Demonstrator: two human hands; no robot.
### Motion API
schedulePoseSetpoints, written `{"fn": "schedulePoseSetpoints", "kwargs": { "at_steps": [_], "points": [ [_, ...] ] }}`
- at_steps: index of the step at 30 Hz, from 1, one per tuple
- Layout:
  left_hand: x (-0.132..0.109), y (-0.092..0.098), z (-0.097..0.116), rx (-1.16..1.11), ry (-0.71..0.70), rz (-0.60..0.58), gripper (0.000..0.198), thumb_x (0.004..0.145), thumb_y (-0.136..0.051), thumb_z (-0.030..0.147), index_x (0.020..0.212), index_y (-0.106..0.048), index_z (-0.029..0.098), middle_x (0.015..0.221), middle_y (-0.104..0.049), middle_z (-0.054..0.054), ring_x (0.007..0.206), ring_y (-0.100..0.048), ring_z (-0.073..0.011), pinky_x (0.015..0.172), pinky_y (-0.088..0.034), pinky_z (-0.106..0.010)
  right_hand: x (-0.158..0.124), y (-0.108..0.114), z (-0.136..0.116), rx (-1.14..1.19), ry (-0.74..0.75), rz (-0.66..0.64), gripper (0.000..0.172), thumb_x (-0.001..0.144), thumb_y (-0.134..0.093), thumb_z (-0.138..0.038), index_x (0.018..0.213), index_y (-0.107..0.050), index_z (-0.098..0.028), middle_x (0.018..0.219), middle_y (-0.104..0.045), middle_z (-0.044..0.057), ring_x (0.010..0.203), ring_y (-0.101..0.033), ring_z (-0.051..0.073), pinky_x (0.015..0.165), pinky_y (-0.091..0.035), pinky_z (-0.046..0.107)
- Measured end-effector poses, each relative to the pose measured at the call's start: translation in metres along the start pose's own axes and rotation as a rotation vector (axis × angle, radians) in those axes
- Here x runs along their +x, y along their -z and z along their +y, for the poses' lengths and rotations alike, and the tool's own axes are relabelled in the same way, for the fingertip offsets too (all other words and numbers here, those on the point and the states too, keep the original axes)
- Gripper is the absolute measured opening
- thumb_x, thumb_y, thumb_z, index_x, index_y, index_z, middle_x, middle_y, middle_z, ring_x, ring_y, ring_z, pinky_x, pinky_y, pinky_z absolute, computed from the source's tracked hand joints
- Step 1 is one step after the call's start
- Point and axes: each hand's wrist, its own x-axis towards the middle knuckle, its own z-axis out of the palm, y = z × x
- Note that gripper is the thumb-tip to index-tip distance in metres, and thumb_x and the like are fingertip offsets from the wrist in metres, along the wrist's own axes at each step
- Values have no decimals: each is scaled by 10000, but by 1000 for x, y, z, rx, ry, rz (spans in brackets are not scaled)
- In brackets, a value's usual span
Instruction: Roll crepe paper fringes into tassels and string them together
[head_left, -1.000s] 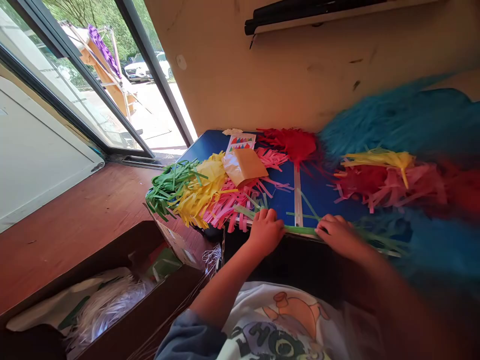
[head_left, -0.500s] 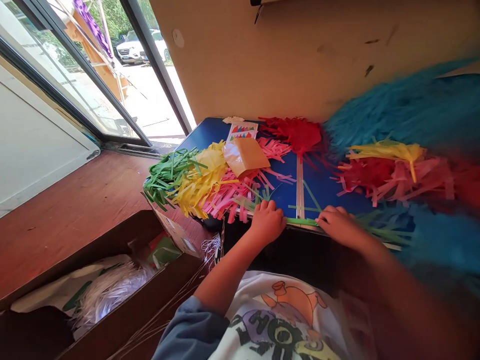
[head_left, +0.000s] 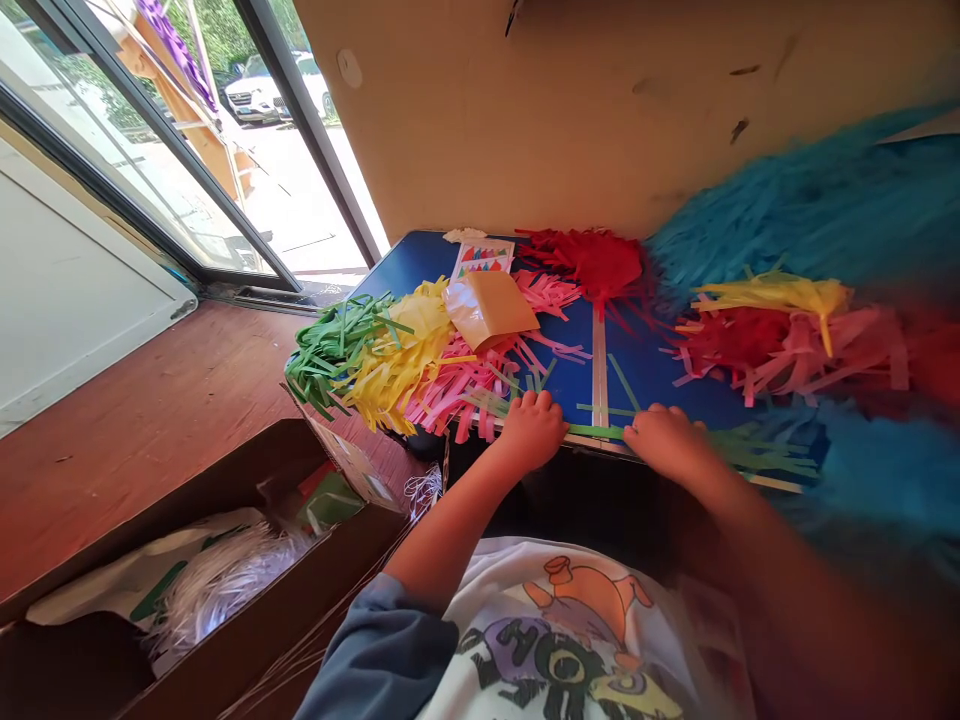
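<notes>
Green strip (head_left: 595,431) ran along the six o'clock edge of the bench (head_left: 652,372); my left hand (head_left: 534,430) and right hand (head_left: 664,440) seemed to pinch it, fingers (head_left: 535,402) curled in. Pink fringe (head_left: 454,385) lay at ten o'clock from my left hand.

Strong daylight enters from ten o'clock through the window (head_left: 311,130), burning the ground outside (head_left: 292,215) nearly to white. The wall (head_left: 525,120) at twelve o'clock sits in warmer, dimmer light, and the box (head_left: 262,455) at eight lies largely in shadow. Glare whitens part of the packet (head_left: 499,308) just off centre towards twelve. The green strip (head_left: 596,431) near the middle is fairly clear; the blue fringe (head_left: 892,470) past three o'clock smears into blur, and wide-angle stretch distorts the edges.
</notes>
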Motion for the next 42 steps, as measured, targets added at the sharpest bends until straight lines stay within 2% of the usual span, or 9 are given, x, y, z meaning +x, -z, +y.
{"fn": "schedulePoseSetpoints", "kwargs": {
  "at_steps": [5,8,11,16,25,28,32,35,42],
  "points": [
    [-2,-1,11,35,31,106,242,882,-401,217,1018,-562,98,1208,-519,-159,1059,-501,-279,879,-416,-437,-10,4,-17,-54,-58,202,313,796,-376,-154,1074,-503,-85,990,-543,161,965,-480,330,754,-365,476],
    [-7,4,29,-37,20,286,258,885,-349,147,1011,-574,157,1273,-507,-96,1180,-442,-229,1035,-300,-434,-11,4,-19,-69,-35,247,292,784,-420,-162,1060,-493,-103,979,-551,147,948,-496,322,747,-366,465],
    [-12,0,51,-222,-66,390,347,879,-399,303,1158,-509,130,1297,-497,-106,1250,-387,-203,1059,-303,-358,-8,4,-16,-51,-28,238,278,799,-413,-169,1062,-488,-117,989,-556,137,946,-509,310,746,-375,455],
    [-21,-27,61,-129,-209,165,782,831,-326,631,1361,-290,56,1432,-325,-138,1351,-228,-248,1088,-253,-397,-4,5,-13,3,-34,198,263,801,-426,-176,1051,-475,-112,1030,-554,147,996,-494,313,764,-392,461],
    [-33,-10,24,26,-118,-45,794,822,-386,606,1377,-274,49,1461,-227,-158,1365,-178,-256,1099,-224,-403,6,-4,5,135,32,160,294,783,-432,-180,1064,-521,-169,1055,-568,97,973,-512,280,770,-413,439],
    [-32,-9,24,19,-122,-57,854,776,-452,625,1378,-272,47,1460,-217,-170,1364,-176,-271,1097,-229,-414,-8,-6,4,217,51,411,299,802,-350,-135,1013,-561,-154,1089,-566,108,1013,-506,249,849,-395,423],
    [-31,-15,26,-15,-102,-43,803,766,-494,558,1375,-293,75,1461,-227,-154,1357,-202,-273,1090,-244,-416,-30,-29,-25,334,505,883,332,833,-311,-150,993,-598,-102,1123,-576,124,1115,-471,207,988,-346,375],
    [-32,-18,24,-28,-97,-16,711,794,-465,463,1375,-297,89,1462,-242,-138,1360,-201,-257,1091,-242,-399,-33,-57,-38,197,682,815,398,857,-322,-195,1170,-533,-69,1251,-507,112,1184,-429,197,993,-350,353],
    [-32,-16,20,-21,-133,-16,756,803,-460,527,1374,-281,65,1468,-215,-153,1365,-176,-265,1098,-215,-404,-33,-77,15,-13,451,817,368,890,-317,-191,1159,-547,-90,1254,-508,89,1139,-472,207,975,-291,432]
  ]
}}
